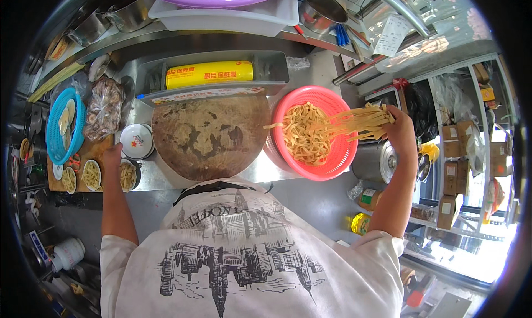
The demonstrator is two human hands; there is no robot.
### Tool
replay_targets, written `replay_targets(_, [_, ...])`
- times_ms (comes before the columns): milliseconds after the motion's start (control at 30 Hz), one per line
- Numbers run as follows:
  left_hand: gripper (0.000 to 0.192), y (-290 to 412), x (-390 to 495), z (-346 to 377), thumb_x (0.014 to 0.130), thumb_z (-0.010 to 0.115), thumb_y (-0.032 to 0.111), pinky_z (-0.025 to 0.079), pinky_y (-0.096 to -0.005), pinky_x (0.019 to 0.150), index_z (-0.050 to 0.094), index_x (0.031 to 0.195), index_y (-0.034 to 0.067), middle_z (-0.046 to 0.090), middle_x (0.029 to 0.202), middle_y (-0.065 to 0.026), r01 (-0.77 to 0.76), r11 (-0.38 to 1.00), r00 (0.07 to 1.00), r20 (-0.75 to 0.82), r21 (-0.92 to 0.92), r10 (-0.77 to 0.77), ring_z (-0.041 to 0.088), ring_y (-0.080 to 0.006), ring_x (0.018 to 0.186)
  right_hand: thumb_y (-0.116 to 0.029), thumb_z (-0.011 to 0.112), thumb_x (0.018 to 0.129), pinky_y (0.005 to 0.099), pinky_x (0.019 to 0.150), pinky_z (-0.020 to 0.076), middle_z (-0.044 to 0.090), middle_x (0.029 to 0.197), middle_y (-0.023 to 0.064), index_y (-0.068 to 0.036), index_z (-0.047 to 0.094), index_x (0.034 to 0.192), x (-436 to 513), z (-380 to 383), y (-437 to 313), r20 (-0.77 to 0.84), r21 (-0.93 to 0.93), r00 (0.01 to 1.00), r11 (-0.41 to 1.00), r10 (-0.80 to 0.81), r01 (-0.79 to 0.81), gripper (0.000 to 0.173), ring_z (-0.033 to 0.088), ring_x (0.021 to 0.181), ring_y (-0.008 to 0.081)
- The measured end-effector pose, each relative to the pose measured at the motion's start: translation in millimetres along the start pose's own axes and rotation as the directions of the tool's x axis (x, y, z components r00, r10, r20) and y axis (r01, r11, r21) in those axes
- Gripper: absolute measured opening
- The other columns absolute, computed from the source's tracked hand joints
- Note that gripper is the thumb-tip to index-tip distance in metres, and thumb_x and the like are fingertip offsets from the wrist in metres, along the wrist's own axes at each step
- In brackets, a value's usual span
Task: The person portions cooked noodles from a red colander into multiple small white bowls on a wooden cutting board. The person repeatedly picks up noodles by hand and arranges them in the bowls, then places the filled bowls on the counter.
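My right hand (399,127) grips a bunch of flat beige strips (359,120), either wide noodles or tofu skin. The bunch stretches over the rim of a pink plastic colander (347,154), where a pile of the same strips (307,135) lies. One strip hangs across the colander's left rim. On the left, my left hand (112,155) is beside a stack of white bowls (136,140), between two small bowls of pale strips (91,174) (127,175). Its fingers are too hidden to show whether it holds anything. A third filled bowl (69,181) is farther left.
A round wooden chopping block (210,139) stands mid-counter, with a yellow cling film roll (210,75) in a metal holder behind it. At left are a blue basket (79,141), a bagged brown food (104,108) and a wooden board (97,145). A steel pot (370,162) stands right.
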State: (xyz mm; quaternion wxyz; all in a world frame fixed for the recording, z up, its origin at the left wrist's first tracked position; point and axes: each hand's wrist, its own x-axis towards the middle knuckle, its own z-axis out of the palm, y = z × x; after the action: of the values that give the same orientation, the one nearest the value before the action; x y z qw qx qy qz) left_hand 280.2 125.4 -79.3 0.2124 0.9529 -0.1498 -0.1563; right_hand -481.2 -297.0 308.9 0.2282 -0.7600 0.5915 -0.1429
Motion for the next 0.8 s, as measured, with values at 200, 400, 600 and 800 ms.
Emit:
replay_targets(200, [0.029, 53.3, -58.7, -64.7, 0.092, 0.070, 0.025, 0.051, -0.0336, 0.066, 0.071, 0.084, -0.003, 0.067, 0.075, -0.0051, -0.282, 0.900, 0.959, -0.086, -0.332, 0.269, 0.063, -0.0136, 0.070, 0.008, 0.055, 0.078, 0.0273, 0.063, 0.0570, 0.074, 0.092, 0.0061, -0.003, 0.074, 0.121, -4.8, -44.9, -20.7, -0.148, 0.053, 0.987, 0.997, -0.056, 0.064, 0.049, 0.069, 0.072, 0.0116])
replay_targets(400, [0.020, 130.1, -152.9, -63.0, 0.097, 0.066, 0.022, 0.043, -0.0270, 0.056, 0.070, 0.091, 0.004, 0.070, 0.081, -0.0030, -0.291, 0.773, 0.940, -0.017, -0.563, 0.341, 0.065, -0.0112, 0.072, 0.004, 0.053, 0.084, 0.0247, 0.062, 0.0541, 0.073, 0.091, 0.0028, -0.004, 0.074, 0.121, -11.9, -106.7, -63.4, -0.296, -0.052, 0.945, 0.991, -0.136, 0.126, 0.044, 0.066, 0.075, 0.0075])
replay_targets(600, [0.013, 188.7, -216.0, 39.4, 0.100, 0.069, 0.022, 0.044, -0.0266, 0.052, 0.064, 0.099, 0.010, 0.063, 0.079, -0.0004, 0.051, 0.813, 0.830, 0.478, -0.580, 0.289, 0.059, -0.0108, 0.065, 0.001, 0.058, 0.089, 0.0218, 0.068, 0.0526, 0.073, 0.100, 0.0027, 0.001, 0.071, 0.122, -15.7, -125.2, -109.8, -0.251, 0.095, 0.922, 0.940, -0.296, 0.327, 0.036, 0.066, 0.083, 0.0070])
replay_targets(800, [0.020, 208.8, -233.9, 78.9, 0.099, 0.067, 0.018, 0.058, -0.0327, 0.060, 0.067, 0.100, -0.002, 0.076, 0.084, -0.0109, -0.135, 0.829, 0.828, 0.398, -0.543, 0.395, 0.077, -0.0199, 0.070, -0.002, 0.069, 0.086, 0.0257, 0.089, 0.0542, 0.072, 0.106, 0.0034, 0.001, 0.071, 0.117, -20.4, -82.7, -164.3, -0.113, 0.290, 0.903, 0.856, -0.414, 0.428, 0.032, 0.066, 0.098, 0.0092])
